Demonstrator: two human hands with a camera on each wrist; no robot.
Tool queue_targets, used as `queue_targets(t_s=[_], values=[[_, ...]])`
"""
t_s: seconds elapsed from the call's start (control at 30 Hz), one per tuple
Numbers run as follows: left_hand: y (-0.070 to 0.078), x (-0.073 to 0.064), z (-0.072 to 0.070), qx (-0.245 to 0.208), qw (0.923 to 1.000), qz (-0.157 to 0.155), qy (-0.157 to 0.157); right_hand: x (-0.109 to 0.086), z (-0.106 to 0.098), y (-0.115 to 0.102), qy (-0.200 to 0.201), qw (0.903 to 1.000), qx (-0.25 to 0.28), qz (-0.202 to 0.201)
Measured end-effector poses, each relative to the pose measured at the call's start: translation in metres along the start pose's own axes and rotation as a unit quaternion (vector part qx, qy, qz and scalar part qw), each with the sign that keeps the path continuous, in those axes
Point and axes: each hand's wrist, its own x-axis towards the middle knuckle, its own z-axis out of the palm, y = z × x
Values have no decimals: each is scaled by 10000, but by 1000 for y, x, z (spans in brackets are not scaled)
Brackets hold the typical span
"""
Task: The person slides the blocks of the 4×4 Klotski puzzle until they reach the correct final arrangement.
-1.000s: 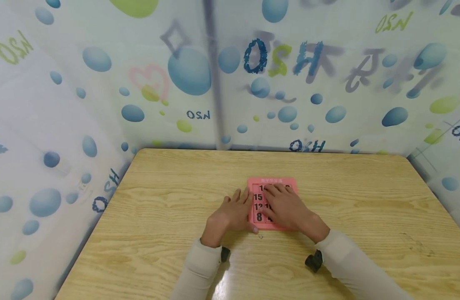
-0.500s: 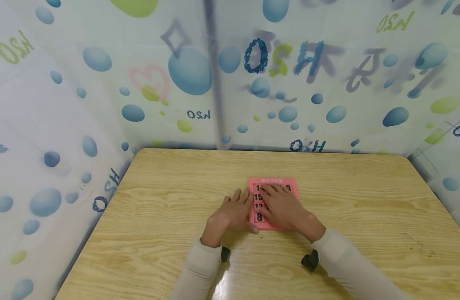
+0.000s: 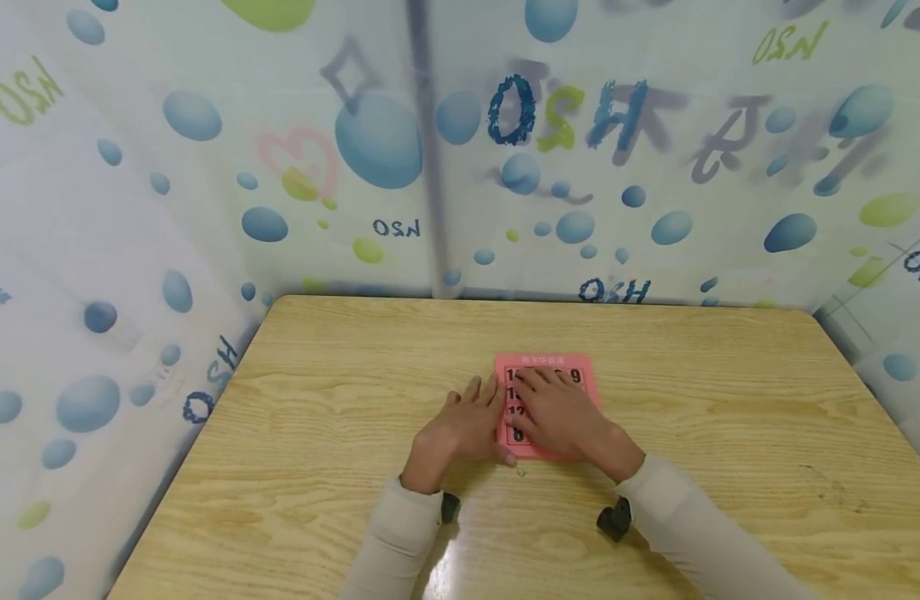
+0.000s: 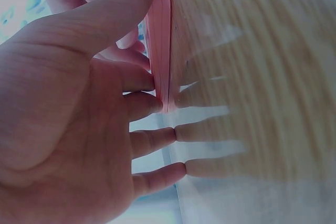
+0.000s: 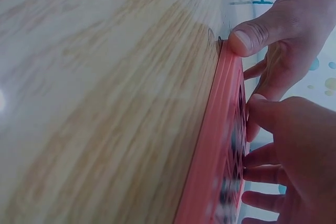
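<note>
A pink number sliding puzzle (image 3: 544,362) lies flat on the table, its tiles printed with black numbers. My left hand (image 3: 466,425) lies along its left side, the thumb resting on the near-left corner. In the left wrist view, the left hand's fingers (image 4: 157,139) are fairly straight; some touch the frame's side and others reach the table. Over the tiles is my right hand (image 3: 567,410), its fingertips on the upper-left part of the grid. In the right wrist view, the right thumb (image 5: 262,113) and fingers touch the tile face. Most of the right-hand tiles are hidden beneath that hand.
The light wood-grain table (image 3: 340,375) extends on every side of the puzzle. Patterned wall sheets (image 3: 475,200) stand behind it and at both sides. A black wrist device (image 3: 614,518) hangs under the right sleeve, and another (image 3: 449,507) under the left.
My right hand has shifted slightly left over the grid. The top-row tile numbered 14 has slid left to the frame's side. My left hand and the puzzle frame stay in place.
</note>
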Motion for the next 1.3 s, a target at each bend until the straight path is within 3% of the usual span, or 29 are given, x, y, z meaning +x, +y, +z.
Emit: queue_targets(t_s=[0.23, 0.57, 0.83, 1.3], values=[[1, 0, -1, -51, 10000, 30, -12, -5, -4, 6, 94, 9999, 119, -20], [2, 1, -1, -188, 9998, -26, 7, -21, -4, 32, 488, 9987, -138, 70], [0, -1, -1, -319, 9995, -13, 8, -29, -7, 41, 464, 9988, -72, 143], [-1, -2, 0, -399, 9992, 0, -16, -26, -4, 36, 322, 9992, -110, 186]])
